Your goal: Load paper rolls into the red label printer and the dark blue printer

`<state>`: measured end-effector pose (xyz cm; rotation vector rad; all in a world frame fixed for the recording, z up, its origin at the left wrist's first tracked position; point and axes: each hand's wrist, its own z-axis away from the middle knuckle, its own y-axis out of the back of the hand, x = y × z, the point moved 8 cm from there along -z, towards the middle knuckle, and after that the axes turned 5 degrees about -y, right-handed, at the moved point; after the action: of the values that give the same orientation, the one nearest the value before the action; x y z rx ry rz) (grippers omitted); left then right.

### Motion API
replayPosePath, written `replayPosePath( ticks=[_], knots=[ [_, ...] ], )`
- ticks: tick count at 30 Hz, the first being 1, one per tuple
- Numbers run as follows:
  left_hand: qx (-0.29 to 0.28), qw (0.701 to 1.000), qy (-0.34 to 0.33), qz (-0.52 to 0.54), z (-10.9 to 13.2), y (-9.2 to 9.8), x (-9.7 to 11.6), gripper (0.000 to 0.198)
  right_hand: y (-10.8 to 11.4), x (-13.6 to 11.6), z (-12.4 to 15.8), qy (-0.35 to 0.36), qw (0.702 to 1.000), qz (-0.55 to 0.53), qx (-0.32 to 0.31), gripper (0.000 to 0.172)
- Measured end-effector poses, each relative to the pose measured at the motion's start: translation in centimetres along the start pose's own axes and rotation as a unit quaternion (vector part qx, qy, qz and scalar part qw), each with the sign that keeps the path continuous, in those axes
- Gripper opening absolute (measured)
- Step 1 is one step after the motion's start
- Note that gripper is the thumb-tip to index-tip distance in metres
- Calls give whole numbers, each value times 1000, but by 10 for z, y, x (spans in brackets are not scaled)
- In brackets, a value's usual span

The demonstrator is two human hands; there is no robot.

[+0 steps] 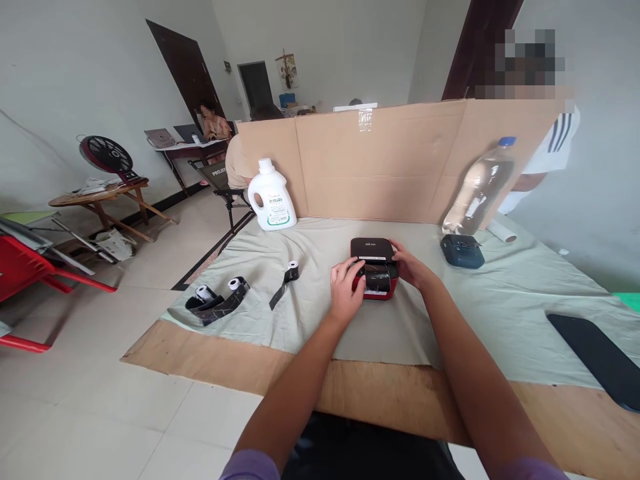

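A small black-and-red label printer (373, 249) lies on the cloth in front of me with its lid raised. A dark, shiny roll of label tape (378, 279) sits in its compartment. My left hand (346, 288) holds the printer's left side, the fingers bent over the edge by the roll and the thumb near the front. At the other side, my right hand (407, 263) grips the printer around the lid hinge; some of its fingers are hidden behind it. Left of the printer stands a loose label roll (293, 268) with a dark strip trailing. Two more rolls (220, 303) joined by dark tape lie farther left.
A white detergent jug (273, 200) and a clear bottle (481, 187) stand before the cardboard screen (370, 173). A dark blue device (463, 251), a white tube (501, 231) and a black phone (595, 353) lie rightward. A person (563, 143) stands behind the screen.
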<state>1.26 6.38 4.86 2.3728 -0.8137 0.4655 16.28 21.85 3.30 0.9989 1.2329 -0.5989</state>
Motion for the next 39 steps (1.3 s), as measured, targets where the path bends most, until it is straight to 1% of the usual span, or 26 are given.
replayPosePath(
  ticks=[5,7,10,13,16,19,22,26,29,34,39],
  knots=[
    [-26,999,37,6,-5,2,-8,37,-6,1,8,-6,999,-25,-26,66],
    [-42,998,50,-13,-7,3,-12,37,-7,1,7,2,998,-59,-30,65],
    [-64,996,44,-34,-10,3,-13,34,-8,3,4,10,993,-107,-46,67],
    [-55,997,42,-28,-10,2,-15,34,-10,9,2,10,993,-103,-61,69],
    [-35,998,45,-19,-7,1,-17,34,-9,16,3,19,992,-118,-47,69],
    [-26,999,37,-11,-4,2,-17,35,-9,23,5,26,990,-137,-38,64],
    [-25,999,31,-6,-4,4,-17,38,-10,28,6,25,991,-125,-44,62],
    [-29,999,14,10,-5,4,-14,41,-8,27,6,27,995,-94,-33,65],
    [-34,999,-2,19,-6,2,-12,42,-8,26,6,27,995,-96,-28,67],
    [-39,999,29,13,-6,1,-17,41,-10,27,6,18,993,-111,-41,64],
    [-46,998,51,8,-5,0,-20,40,-10,27,6,3,992,-123,-33,65]
  ],
)
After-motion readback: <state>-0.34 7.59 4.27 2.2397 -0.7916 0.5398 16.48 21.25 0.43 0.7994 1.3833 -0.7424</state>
